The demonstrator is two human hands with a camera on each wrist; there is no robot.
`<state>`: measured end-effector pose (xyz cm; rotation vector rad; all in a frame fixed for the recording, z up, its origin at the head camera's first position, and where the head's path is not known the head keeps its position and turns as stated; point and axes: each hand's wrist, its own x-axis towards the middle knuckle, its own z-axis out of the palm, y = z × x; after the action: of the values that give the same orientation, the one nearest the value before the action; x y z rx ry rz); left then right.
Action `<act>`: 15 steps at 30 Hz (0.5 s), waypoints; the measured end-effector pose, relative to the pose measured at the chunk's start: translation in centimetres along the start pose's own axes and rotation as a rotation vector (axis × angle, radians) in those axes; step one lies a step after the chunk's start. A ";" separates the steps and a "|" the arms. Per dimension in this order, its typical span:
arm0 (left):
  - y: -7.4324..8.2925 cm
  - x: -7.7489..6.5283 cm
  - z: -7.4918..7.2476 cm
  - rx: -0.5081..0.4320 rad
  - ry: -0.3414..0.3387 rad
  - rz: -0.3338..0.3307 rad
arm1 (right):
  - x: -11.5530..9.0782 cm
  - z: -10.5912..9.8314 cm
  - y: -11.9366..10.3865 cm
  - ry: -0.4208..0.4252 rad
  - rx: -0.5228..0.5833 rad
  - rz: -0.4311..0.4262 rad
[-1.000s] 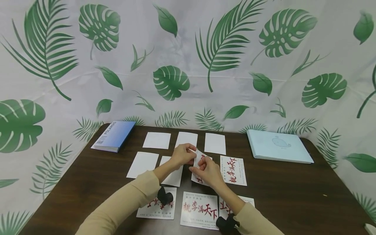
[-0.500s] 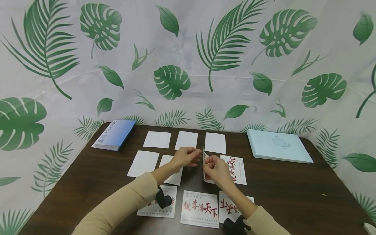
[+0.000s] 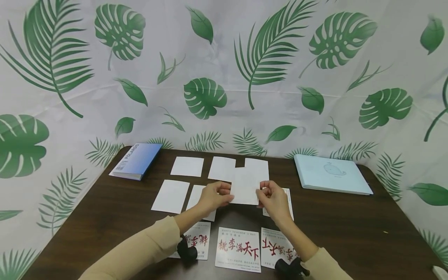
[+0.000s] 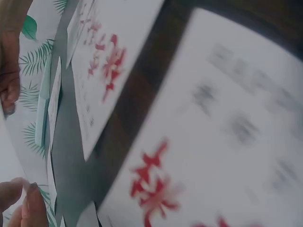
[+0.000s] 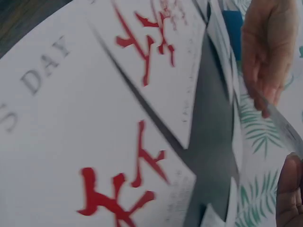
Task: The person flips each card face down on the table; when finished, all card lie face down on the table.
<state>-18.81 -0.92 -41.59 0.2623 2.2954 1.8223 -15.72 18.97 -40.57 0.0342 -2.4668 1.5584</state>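
Both hands hold one card (image 3: 244, 186) above the table, its blank white side turned up. The left hand (image 3: 214, 195) pinches its left edge near the lower corner, and the right hand (image 3: 273, 197) pinches the right edge. In the left wrist view, the left fingers (image 4: 34, 208) grip the card's border. From the right wrist, the held card (image 5: 284, 125) appears nearly edge-on between the two hands. Partly behind the right hand lies a printed card (image 3: 288, 202). Nearer the person is a row of cards with red characters, including the middle card (image 3: 238, 249).
Several blank-side-up cards, such as the far left card (image 3: 187, 166) and the card below it (image 3: 170, 196), lie on the dark wooden table (image 3: 350, 233). A blue Polaroid album (image 3: 136, 161) stands back left; a pale whale album (image 3: 332, 174) lies back right.
The printed card has been picked up and turned over, so its blank side now faces up. The left hand, free of it half a second ago, now grips its left edge.
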 end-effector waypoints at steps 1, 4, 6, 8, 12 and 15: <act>-0.1 -0.1 -0.2 0.023 0.010 0.011 | 0.0 0.1 0.2 -0.005 0.000 0.025; -0.3 -0.5 -0.8 0.108 0.003 0.044 | 0.1 0.5 1.1 -0.030 -0.019 0.097; -0.4 -0.7 -1.1 0.169 -0.011 0.056 | 0.1 0.8 1.6 -0.055 -0.035 0.125; -0.5 -0.9 -1.4 0.241 -0.026 0.069 | 0.0 1.2 2.1 -0.080 -0.053 0.132; -0.6 -1.0 -1.6 0.372 -0.056 0.074 | -0.2 1.7 2.8 -0.128 -0.113 0.132; -0.7 -1.0 -1.6 0.441 -0.087 0.074 | -0.3 1.9 3.0 -0.159 -0.179 0.122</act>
<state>-18.31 -2.87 -41.83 0.4857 2.6287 1.2812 -16.14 18.51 -44.05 -0.0230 -2.7718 1.4244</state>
